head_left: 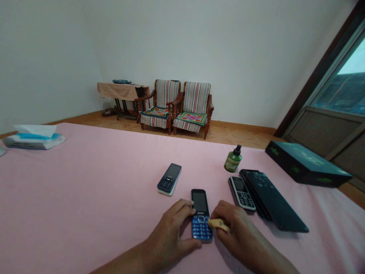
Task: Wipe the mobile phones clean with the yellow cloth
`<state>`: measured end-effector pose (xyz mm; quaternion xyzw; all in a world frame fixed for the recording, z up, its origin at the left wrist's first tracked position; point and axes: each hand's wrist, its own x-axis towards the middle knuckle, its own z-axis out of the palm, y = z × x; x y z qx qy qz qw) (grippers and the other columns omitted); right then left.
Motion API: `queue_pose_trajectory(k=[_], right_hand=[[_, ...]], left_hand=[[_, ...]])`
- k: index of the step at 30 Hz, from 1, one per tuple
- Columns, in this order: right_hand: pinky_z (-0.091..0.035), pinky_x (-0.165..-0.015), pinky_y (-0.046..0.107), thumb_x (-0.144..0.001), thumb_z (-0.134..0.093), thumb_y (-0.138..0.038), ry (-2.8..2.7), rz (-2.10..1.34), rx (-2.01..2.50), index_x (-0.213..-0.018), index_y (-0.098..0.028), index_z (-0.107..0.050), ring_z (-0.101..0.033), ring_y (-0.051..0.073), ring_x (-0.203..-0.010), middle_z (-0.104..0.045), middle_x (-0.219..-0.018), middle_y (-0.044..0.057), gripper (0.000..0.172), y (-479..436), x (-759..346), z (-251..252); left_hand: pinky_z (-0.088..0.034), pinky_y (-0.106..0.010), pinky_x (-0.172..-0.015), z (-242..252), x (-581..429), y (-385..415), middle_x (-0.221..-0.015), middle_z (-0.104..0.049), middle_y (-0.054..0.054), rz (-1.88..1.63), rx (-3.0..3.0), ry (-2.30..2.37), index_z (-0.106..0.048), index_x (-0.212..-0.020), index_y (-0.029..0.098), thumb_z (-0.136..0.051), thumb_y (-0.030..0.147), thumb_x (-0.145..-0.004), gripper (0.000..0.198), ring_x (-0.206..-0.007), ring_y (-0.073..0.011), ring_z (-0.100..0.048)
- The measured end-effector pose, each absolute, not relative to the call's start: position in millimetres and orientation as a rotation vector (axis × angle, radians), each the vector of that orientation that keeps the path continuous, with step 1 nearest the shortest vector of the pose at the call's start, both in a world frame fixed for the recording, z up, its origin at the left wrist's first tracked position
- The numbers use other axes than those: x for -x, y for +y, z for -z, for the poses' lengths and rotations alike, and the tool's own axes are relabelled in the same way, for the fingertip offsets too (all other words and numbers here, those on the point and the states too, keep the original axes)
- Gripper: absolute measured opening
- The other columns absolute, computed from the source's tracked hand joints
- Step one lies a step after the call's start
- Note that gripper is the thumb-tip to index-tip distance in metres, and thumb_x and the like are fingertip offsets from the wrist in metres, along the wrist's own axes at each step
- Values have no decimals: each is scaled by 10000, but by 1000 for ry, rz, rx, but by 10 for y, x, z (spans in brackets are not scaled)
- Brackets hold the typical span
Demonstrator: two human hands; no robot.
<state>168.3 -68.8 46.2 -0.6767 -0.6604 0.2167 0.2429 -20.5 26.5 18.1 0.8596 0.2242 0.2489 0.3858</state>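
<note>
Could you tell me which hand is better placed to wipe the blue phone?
Likely the right hand: it holds a yellow cloth on the phone; the left hand steadies it.

My single head camera looks forward and down across the pink table (85,198), close above left hand (168,234) and right hand (238,236) at bottom centre.

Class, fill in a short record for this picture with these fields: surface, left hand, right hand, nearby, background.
surface: pink cloth
left hand: grips the blue phone by its left edge
right hand: presses a yellowish piece on its keypad
nearby: dark phone, silver-edged phone, green bottle, black slabs, dark box, tissue pack
background: striped chairs
</note>
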Motion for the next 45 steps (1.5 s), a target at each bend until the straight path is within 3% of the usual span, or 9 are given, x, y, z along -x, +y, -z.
queue_pose_trajectory(k=[12,23,36,45], right_hand=[[-394,-764,280,-684,-500,-19,-1860,-643,1889,-803,-186,-637,-544,201,-902,-591,-931,61,247,-690,-1565,-433],[-357,-740,300,-820,-560,-72,-1961,-532,1912,-806,-182,-667,-545,206,-877,-642,-943,62,154,-582,-1364,-452],[-406,-756,266,-777,-529,2,-1901,-641,1788,-847,-154,-683,-552,201,-925,-634,-975,86,230,-496,-1229,-330],[-407,-867,266,-735,-535,-4,-1842,-653,1750,-924,-193,-651,-539,195,-1021,-600,-1060,68,291,-665,-1488,-332]], left_hand=[[-464,-321,-952,-183,196,257,-1125,-603,-84,-658,-2197,514,-616,-1098,154,-899,123,-592,581,-1064,-242,-572],[-459,-313,-949,-144,190,270,-1125,-595,-67,-659,-2206,517,-603,-1107,177,-898,103,-591,599,-1064,-238,-567],[-470,-280,-881,-169,156,246,-1030,-585,-29,-678,-2101,474,-603,-962,191,-780,-48,-626,449,-978,-205,-580],[-450,-330,-977,-183,183,243,-1141,-614,-62,-660,-2176,523,-623,-1098,200,-859,95,-625,539,-1091,-241,-572]])
